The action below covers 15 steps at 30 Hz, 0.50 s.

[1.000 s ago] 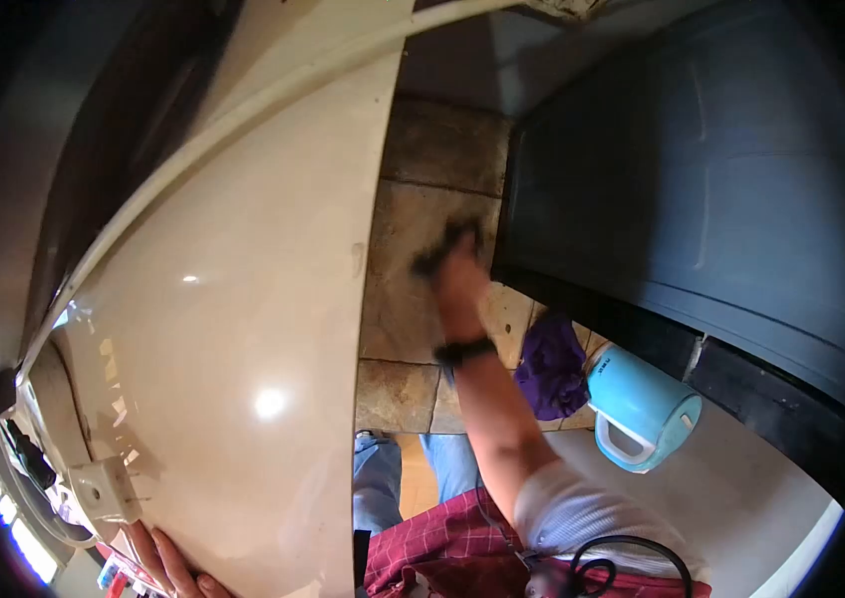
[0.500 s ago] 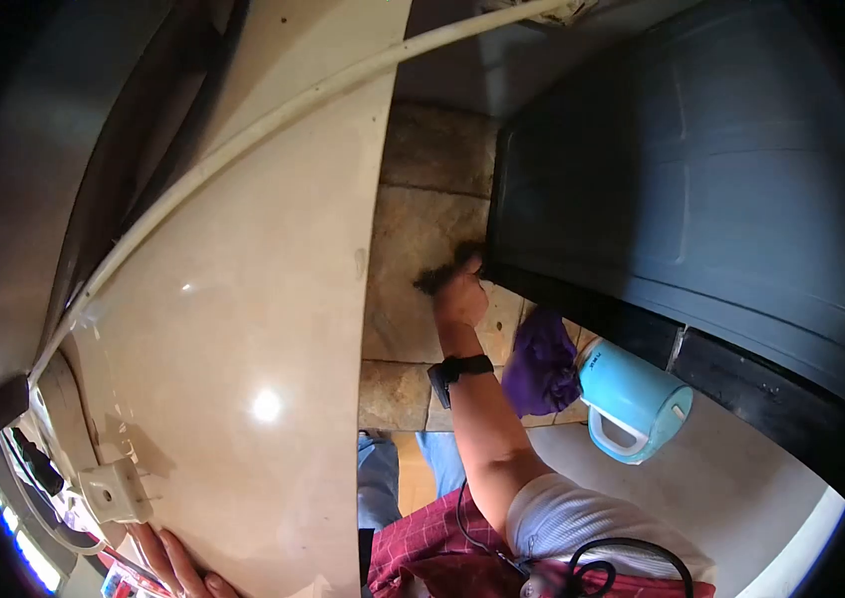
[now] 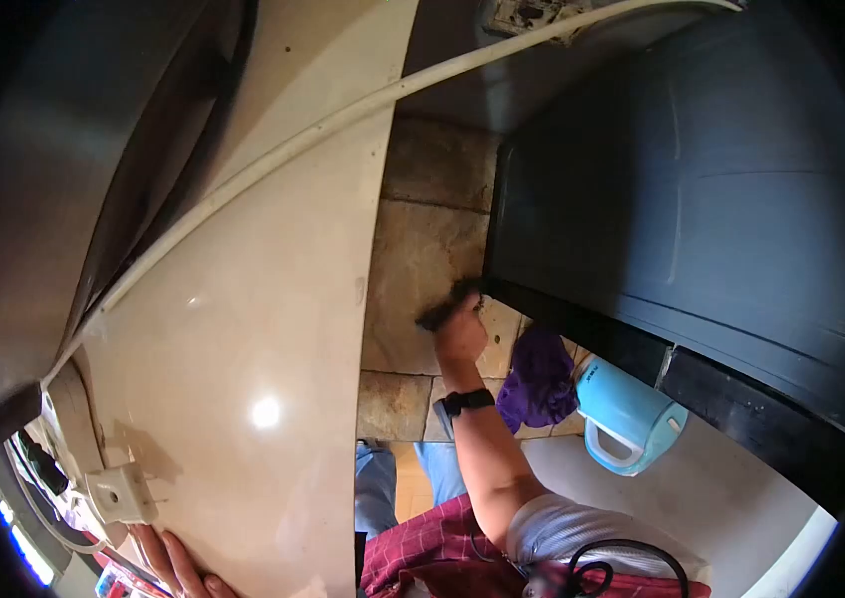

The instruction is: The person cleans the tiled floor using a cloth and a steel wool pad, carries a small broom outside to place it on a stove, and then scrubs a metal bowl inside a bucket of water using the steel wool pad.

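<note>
Dark pad (image 3: 434,318), ragged-edged, exact kind not certain through the blur; located on or just above the stone tiles (image 3: 422,244), near the lower corner of the dark panel (image 3: 582,219). Held in the right hand (image 3: 462,337), fingers closed around it, fingertips partly hidden. Handling, as judged: light, soft to springy, unlikely to be broken, liable to fold or fray at the rim; whether wet or slippery, not to be told. Hold best taken across the broad middle, fingers spread over the back, loose edges left free. Left hand (image 3: 173,566): laid at the cream panel (image 3: 243,319) beside the white adapter (image 3: 122,493), fingers extended and slightly parted, nothing seen held. Adjacent items: purple cloth (image 3: 539,384), crumpled; light-blue jug (image 3: 627,404), lying near it, white handle attached.
</note>
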{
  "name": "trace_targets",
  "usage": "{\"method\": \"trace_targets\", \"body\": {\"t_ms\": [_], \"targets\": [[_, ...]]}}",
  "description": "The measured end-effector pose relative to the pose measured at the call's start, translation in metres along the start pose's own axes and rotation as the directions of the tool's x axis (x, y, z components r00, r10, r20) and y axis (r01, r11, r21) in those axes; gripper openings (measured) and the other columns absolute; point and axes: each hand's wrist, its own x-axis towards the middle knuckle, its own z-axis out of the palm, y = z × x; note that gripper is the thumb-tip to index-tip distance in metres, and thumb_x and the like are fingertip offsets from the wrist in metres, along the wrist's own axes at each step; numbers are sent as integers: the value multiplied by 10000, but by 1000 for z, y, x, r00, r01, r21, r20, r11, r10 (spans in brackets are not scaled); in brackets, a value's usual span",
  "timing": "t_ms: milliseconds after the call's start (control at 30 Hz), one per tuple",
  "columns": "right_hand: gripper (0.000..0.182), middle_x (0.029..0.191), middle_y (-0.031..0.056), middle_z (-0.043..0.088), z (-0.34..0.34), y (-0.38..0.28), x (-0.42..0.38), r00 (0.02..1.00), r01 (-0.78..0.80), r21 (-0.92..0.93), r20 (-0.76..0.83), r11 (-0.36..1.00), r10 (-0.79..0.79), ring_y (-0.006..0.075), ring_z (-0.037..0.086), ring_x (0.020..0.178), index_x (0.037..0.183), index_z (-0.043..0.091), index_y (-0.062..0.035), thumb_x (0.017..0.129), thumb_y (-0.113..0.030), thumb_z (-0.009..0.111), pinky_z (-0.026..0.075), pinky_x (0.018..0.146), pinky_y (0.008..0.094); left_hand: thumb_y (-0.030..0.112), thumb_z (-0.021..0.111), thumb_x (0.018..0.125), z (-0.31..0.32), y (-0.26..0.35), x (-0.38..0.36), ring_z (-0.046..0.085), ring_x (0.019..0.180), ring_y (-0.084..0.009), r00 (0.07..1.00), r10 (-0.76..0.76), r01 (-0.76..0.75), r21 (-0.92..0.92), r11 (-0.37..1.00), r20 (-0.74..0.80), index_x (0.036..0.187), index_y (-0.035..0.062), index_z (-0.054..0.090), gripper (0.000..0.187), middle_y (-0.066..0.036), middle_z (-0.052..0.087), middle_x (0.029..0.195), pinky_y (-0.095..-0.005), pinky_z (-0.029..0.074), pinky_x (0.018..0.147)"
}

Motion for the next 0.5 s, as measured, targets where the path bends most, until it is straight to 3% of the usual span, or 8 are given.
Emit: {"method": "trace_targets", "body": {"t_ms": [67, 133, 167, 233, 267, 400, 433, 500], "targets": [[502, 828, 228, 649, 0, -13, 25, 998, -60, -119, -5, 991, 60, 382, 647, 739, 1294, 318, 38, 861, -158, 481, 512, 635, 486, 208, 277, 966, 0, 0, -1, 275, 1328, -394, 1000, 7, -7, 7, 1000, -6, 1352, -71, 338, 480, -272, 320, 1402, -502, 207, 1089], [460, 832, 228, 644, 31, -24, 104, 928, 106, -196, -332, 975, -168, 371, 647, 760, 1245, 385, 45, 858, -170, 508, 521, 632, 441, 211, 274, 966, -2, 2, -3, 265, 1335, -386, 1000, -16, 15, 52, 999, 23, 1354, -68, 338, 482, -266, 327, 1401, -509, 165, 1096], [432, 888, 197, 650, 32, -33, 150, 844, 276, -294, -382, 915, -377, 333, 650, 781, 1257, 393, 24, 882, -162, 501, 529, 655, 423, 214, 271, 965, -3, 3, -4, 256, 1342, -378, 998, -49, 45, 104, 994, 42, 1356, -64, 339, 485, -260, 333, 1400, -516, 124, 1103], [412, 956, 178, 653, 9, -82, 199, 894, 318, -234, -251, 919, -372, 291, 649, 825, 1276, 403, 8, 910, -158, 497, 531, 707, 410, 228, 261, 965, -5, -1, -9, 257, 1344, -369, 998, -24, 7, 263, 965, 62, 1363, -49, 339, 492, -250, 340, 1402, -520, 50, 1108], [418, 969, 191, 650, -24, -113, 202, 984, 171, -108, -41, 979, -176, 287, 645, 848, 1283, 405, 14, 915, -161, 499, 527, 734, 415, 233, 256, 965, -3, -1, -10, 257, 1344, -370, 998, -39, 29, 193, 981, 49, 1369, -40, 337, 494, -247, 336, 1406, -521, 38, 1108], [252, 978, 209, 633, -31, -116, 167, 970, 95, 48, -228, 994, -82, 344, 630, 913, 1097, 522, -25, 879, -151, 507, 521, 694, 437, 242, 253, 965, 2, 0, -6, 251, 1346, -369, 999, -26, 26, 30, 999, 25, 1383, -19, 324, 498, -245, 301, 1425, -521, 53, 1114], [251, 992, 191, 637, -30, -116, 157, 987, 53, -45, -153, 998, -59, 336, 628, 924, 1100, 530, -44, 877, -159, 512, 515, 719, 446, 245, 254, 965, 1, -1, -5, 247, 1347, -369, 999, -43, 44, -29, 999, 11, 1383, -20, 321, 500, -245, 291, 1429, -517, 71, 1117], [251, 1006, 173, 641, -33, -113, 144, 997, 19, -135, -74, 991, -29, 327, 627, 936, 1102, 538, -63, 875, -167, 517, 509, 744, 455, 245, 259, 968, -4, 1, -1, 254, 1341, -381, 999, -25, 22, 70, 997, 33, 1380, -25, 321, 496, -251, 286, 1428, -508, 165, 1107]]}}
